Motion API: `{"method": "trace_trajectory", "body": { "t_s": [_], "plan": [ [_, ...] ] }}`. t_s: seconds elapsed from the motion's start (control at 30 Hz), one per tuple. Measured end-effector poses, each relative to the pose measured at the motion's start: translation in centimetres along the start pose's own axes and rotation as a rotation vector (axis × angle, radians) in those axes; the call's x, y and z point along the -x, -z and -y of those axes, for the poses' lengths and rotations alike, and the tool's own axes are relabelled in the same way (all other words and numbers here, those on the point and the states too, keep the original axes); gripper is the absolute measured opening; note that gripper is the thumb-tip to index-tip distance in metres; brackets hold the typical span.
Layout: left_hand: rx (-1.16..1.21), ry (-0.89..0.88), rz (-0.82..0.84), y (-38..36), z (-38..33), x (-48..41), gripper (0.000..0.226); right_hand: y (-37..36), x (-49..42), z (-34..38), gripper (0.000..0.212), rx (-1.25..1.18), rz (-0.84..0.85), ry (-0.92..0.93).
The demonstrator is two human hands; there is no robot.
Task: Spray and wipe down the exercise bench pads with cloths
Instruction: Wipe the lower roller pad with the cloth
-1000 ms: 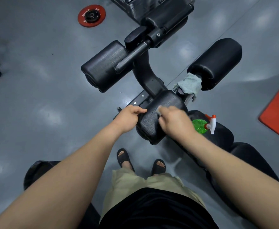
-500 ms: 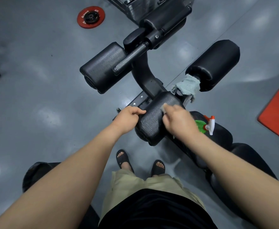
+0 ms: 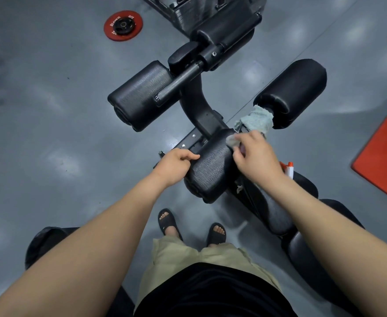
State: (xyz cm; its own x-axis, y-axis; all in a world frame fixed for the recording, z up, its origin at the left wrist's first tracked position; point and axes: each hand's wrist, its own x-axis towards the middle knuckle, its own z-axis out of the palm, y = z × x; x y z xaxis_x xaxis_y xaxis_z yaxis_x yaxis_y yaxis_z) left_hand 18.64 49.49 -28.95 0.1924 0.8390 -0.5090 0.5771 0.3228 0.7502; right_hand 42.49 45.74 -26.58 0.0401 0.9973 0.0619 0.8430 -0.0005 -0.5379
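On the near roller pad, the right hand is pinching a small cloth against its far end while the left hand, fingers curled, is gripping the pad's side. It's looking like mid-wipe, with the next stroke likely calling for pressure toward the near end.

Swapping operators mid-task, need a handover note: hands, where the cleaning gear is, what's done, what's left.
Left hand: fingers curled on the left side of the near roller pad, steadying it.
Right hand: presses a small cloth onto that pad's far top.
Grey towel: draped beside the right roller pad.
Spray bottle: on the seat pad behind the right wrist; only its nozzle shows.
Done: wipe under way on the near pad; can't tell whether the others are clean.
Left: finish this pad, then check the left roller pad, the right one and the seat.
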Motion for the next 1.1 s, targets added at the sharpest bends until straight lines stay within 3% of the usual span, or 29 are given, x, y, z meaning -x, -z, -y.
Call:
{"method": "trace_trajectory", "body": {
  "t_s": [0.13, 0.27, 0.33, 0.43, 0.5, 0.63, 0.77, 0.97, 1.03, 1.1],
  "plan": [
    [-0.024, -0.062, 0.004, 0.1, 0.2, 0.5, 0.046, -2.5, 2.5, 1.6, 0.014, -0.033, 0.034, 0.114],
    [-0.08, -0.118, 0.027, 0.0, 0.2, 0.9, 0.035, -3.3, 3.9, 2.8, 0.024, -0.011, 0.189, 0.34],
    [-0.096, -0.132, 0.036, 0.1, 0.3, 1.0, 0.034, -2.3, 2.4, 2.0, 0.02, 0.002, 0.144, 0.276],
    [-0.127, -0.143, 0.025, -0.1, 0.5, 1.1, 0.042, -0.7, -0.5, -0.2, 0.007, 0.002, 0.032, 0.013],
    [-0.133, -0.144, 0.018, -0.3, 0.6, 1.1, 0.048, -0.4, -1.3, -1.0, 0.013, -0.015, -0.009, -0.108],
    [-0.128, -0.151, 0.001, -0.5, 1.0, 1.0, 0.056, -1.6, 1.3, 1.5, 0.013, -0.061, 0.026, 0.034],
    [-0.133, -0.171, -0.005, -0.7, 0.9, 1.2, 0.049, -2.1, 3.3, 2.8, 0.01, -0.071, 0.214, 0.279],
    [-0.192, -0.204, 0.012, -0.6, 1.1, 1.2, 0.04, -0.4, -0.8, 0.4, 0.03, -0.079, 0.07, -0.136],
    [-0.213, -0.211, 0.009, -0.7, 1.1, 1.4, 0.034, -0.6, -0.7, 0.9, 0.026, -0.058, 0.044, -0.108],
    [-0.224, -0.222, -0.005, -0.8, 1.0, 1.6, 0.033, -1.4, 0.8, 2.0, 0.022, -0.062, 0.068, 0.057]
  ]
}}
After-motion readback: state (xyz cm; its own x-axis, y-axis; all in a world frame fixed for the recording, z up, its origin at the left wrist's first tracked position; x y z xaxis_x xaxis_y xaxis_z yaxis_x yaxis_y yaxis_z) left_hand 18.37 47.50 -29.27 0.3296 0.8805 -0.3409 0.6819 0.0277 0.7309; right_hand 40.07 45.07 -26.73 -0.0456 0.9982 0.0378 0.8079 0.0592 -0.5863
